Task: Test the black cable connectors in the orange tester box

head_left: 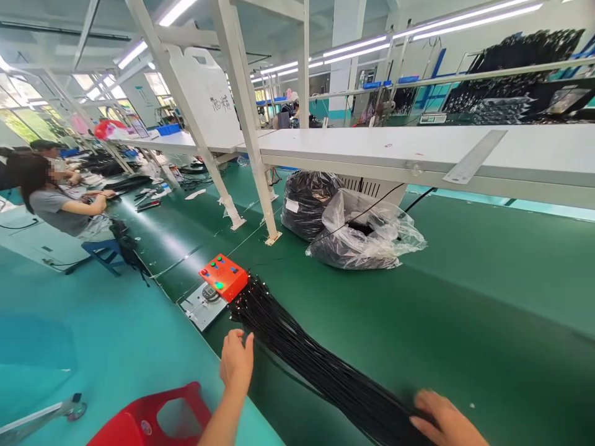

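A thick bundle of long black cables point(307, 356) lies across the green bench top, its connector ends toward an orange box. My left hand point(237, 361) is closed near those ends, with one black cable between thumb and fingers; that strand bows a little away from the bundle. At the lower right, my right hand point(447, 420) is over the other end of the bundle. Motion smears its fingers, so their grip cannot be made out. The orange box point(224, 277) has several buttons and a lit green light, and adjoins a metal plate point(203, 308) with a round dark part.
Two plastic bags, one dark and full point(307, 204) and one clear point(367, 238), stand behind the bundle. A white shelf point(334, 141) on posts bears a steel ruler point(476, 156). A red stool point(149, 418) is below the bench edge. A person point(60, 198) sits at the far left.
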Action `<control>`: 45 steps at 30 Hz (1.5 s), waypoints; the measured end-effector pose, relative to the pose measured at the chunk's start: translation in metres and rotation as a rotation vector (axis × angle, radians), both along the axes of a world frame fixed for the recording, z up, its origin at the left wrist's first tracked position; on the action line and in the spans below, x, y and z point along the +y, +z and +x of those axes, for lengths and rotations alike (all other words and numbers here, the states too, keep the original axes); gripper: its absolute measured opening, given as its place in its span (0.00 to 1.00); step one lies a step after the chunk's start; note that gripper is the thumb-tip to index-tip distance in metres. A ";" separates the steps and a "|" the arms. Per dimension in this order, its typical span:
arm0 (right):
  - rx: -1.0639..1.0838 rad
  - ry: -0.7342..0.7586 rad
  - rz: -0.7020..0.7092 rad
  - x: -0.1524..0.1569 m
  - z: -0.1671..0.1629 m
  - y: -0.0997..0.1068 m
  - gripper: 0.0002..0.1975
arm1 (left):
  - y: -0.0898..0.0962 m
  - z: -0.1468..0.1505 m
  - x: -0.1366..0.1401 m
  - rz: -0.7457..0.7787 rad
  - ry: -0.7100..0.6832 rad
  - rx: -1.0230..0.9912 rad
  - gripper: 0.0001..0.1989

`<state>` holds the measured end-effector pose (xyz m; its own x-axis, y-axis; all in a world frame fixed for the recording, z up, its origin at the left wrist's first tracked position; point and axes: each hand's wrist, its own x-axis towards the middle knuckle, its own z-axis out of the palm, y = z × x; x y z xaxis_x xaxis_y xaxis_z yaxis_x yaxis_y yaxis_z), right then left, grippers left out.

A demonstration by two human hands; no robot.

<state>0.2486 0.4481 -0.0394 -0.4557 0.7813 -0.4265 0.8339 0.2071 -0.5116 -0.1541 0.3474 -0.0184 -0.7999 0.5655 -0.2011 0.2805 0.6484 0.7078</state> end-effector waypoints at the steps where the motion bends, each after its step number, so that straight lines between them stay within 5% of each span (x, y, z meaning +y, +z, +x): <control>1: -0.025 0.055 -0.015 0.000 -0.017 0.007 0.14 | 0.001 0.012 -0.004 -0.006 -0.130 0.080 0.14; 5: -0.126 0.203 -0.113 0.006 -0.065 0.020 0.17 | -0.002 0.056 -0.003 0.014 -0.708 0.268 0.10; 8: -0.171 0.151 -0.095 0.017 -0.066 0.016 0.17 | -0.007 0.060 -0.004 0.005 -0.922 0.384 0.15; 16: -0.121 0.043 -0.057 0.019 -0.043 0.012 0.25 | -0.014 0.028 -0.030 -0.082 -1.008 0.637 0.20; 22: -0.119 -0.368 0.162 0.001 0.018 0.020 0.14 | -0.006 0.042 -0.003 0.058 -1.058 0.661 0.10; 25: -0.215 -0.660 0.242 -0.037 0.070 0.022 0.14 | -0.010 0.084 0.019 0.204 -1.165 0.581 0.06; 30: -0.367 -0.910 0.359 -0.119 0.134 0.019 0.12 | 0.001 0.212 0.034 0.382 -1.482 0.401 0.08; 33: -0.407 -0.871 0.458 -0.134 0.158 0.015 0.12 | 0.015 0.287 0.033 0.395 -1.634 0.344 0.11; 38: -0.382 -0.671 0.572 -0.098 0.203 0.006 0.23 | 0.010 0.381 0.048 0.252 -1.701 0.394 0.14; 41: -0.362 -0.589 0.595 -0.087 0.229 0.000 0.21 | 0.002 0.406 0.058 0.127 -1.658 0.467 0.19; 45: -0.318 -0.500 0.608 -0.113 0.251 -0.001 0.14 | 0.011 0.407 0.055 0.025 -1.760 0.440 0.16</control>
